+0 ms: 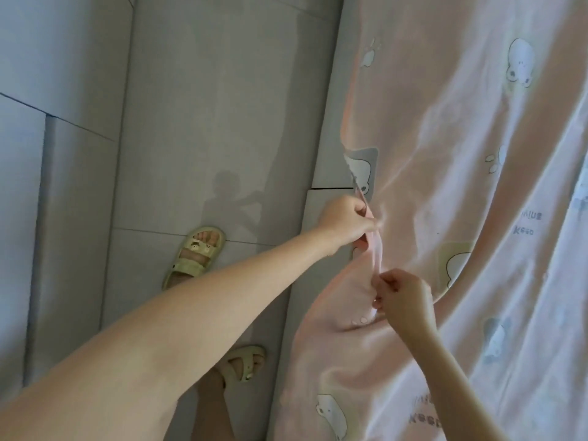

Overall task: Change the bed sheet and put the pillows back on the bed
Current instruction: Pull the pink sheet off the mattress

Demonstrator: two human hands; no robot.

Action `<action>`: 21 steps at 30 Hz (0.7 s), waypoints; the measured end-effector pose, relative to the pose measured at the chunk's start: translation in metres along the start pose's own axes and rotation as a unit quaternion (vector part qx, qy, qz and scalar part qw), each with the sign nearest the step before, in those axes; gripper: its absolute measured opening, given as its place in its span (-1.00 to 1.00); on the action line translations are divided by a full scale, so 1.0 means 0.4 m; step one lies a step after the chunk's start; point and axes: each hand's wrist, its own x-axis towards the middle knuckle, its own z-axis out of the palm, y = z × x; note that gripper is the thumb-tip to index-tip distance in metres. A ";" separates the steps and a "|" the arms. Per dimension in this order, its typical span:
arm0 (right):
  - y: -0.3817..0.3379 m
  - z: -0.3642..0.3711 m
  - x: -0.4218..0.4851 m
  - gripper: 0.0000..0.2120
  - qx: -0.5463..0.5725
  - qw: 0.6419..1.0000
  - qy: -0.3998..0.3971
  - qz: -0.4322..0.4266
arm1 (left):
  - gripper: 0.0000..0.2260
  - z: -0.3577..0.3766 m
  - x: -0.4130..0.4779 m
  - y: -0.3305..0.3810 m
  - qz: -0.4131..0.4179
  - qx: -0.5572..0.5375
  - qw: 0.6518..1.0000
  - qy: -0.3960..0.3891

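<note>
The pink sheet point(445, 154) is spread over the bed point(327, 148), with its hem bunched up right at the bed's side edge. That hem is pinched by the left hand point(343, 224), fingers curled tight on a fold. A bit nearer along the same edge it's gripped by the right hand point(404, 297) too, thumb and fingers closed on the cloth. Yellow sandals point(194, 256) are worn on the grey floor point(191, 122) beside the bed.

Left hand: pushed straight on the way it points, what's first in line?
More of the pink bed sheet. The left hand already pinches its edge and points up-right across the sheet, where only rumpled fabric shows; depth is unclear.
</note>
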 end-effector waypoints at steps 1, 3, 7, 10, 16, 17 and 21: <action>-0.013 -0.027 -0.005 -0.83 0.047 0.999 -0.021 0.002 | -0.81 0.010 -0.006 0.040 0.011 0.008 1.000 -0.012; -0.033 -0.083 -0.020 -0.86 0.119 0.992 -0.052 0.003 | -0.81 0.030 -0.004 0.102 0.017 -0.003 0.999 -0.041; -0.015 -0.164 -0.043 -0.86 0.148 0.988 -0.048 0.011 | -0.78 0.017 0.003 0.120 -0.077 -0.160 0.980 -0.087; 0.019 -0.179 -0.042 -0.88 0.161 0.986 -0.005 0.036 | -0.82 0.003 0.020 0.022 -0.104 -0.104 0.988 0.055; 0.044 -0.139 -0.010 -0.91 0.210 0.977 0.004 0.042 | -0.66 0.071 0.028 -0.160 -0.184 -0.092 0.979 0.001; 0.043 -0.133 -0.005 -0.91 0.212 0.977 0.006 0.036 | -0.69 0.089 0.034 -0.173 -0.188 -0.137 0.973 -0.007; 0.042 -0.118 0.004 -0.90 0.214 0.977 0.011 0.014 | -0.88 0.129 0.081 -0.213 -0.132 -0.131 0.980 0.069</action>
